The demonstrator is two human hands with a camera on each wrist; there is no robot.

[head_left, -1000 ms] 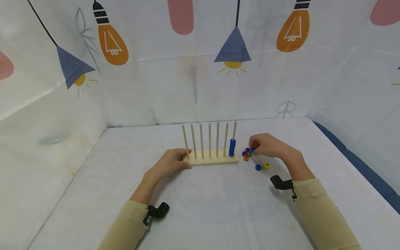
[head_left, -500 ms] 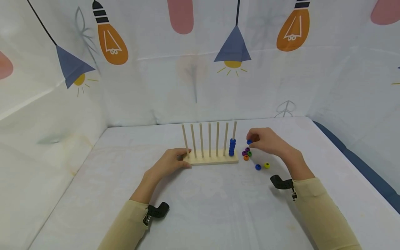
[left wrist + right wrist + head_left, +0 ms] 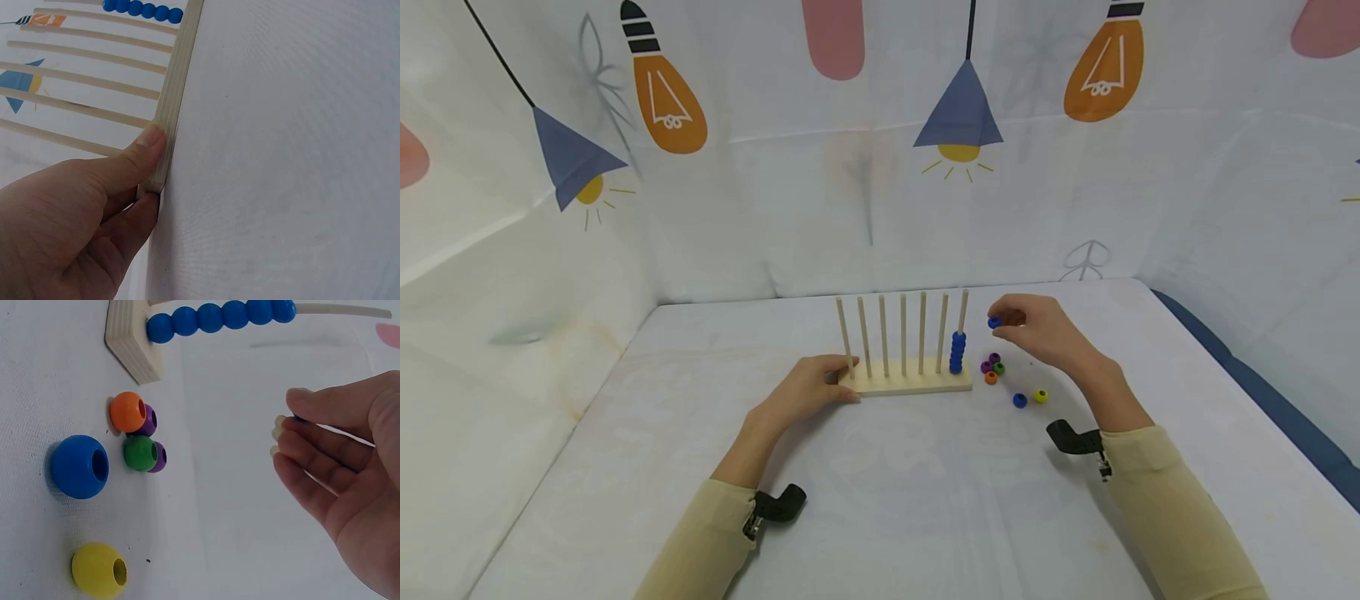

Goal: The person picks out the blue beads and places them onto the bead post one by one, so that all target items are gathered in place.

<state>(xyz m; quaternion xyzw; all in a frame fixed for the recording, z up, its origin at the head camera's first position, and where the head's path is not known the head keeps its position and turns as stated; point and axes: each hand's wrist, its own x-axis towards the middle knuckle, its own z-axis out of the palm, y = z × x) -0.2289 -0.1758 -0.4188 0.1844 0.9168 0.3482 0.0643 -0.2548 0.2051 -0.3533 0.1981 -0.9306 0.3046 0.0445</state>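
Note:
A pale wooden bead rack [image 3: 906, 382] with several upright pegs stands on the table. Its rightmost peg carries a stack of blue beads [image 3: 957, 353], the peg's top bare. My left hand [image 3: 805, 389] grips the left end of the base, thumb along the front edge in the left wrist view. To the right of the rack, my right hand [image 3: 1034, 327] pinches a blue bead [image 3: 994, 322] between thumb and fingers, raised near the height of the peg tops. In the right wrist view that bead is almost wholly hidden by the thumb and fingers.
Right of the base lie an orange bead [image 3: 127, 412], a green bead [image 3: 140, 454] and two purple beads [image 3: 987, 367] in a cluster. Nearer the person are a loose blue bead [image 3: 80, 467] and a yellow bead [image 3: 99, 570]. Behind the table hangs a printed white cloth [image 3: 820, 208].
My right hand has lifted the blue bead from the cluster, moving up and slightly left toward the rightmost peg. The left hand and the rack have stayed in place.

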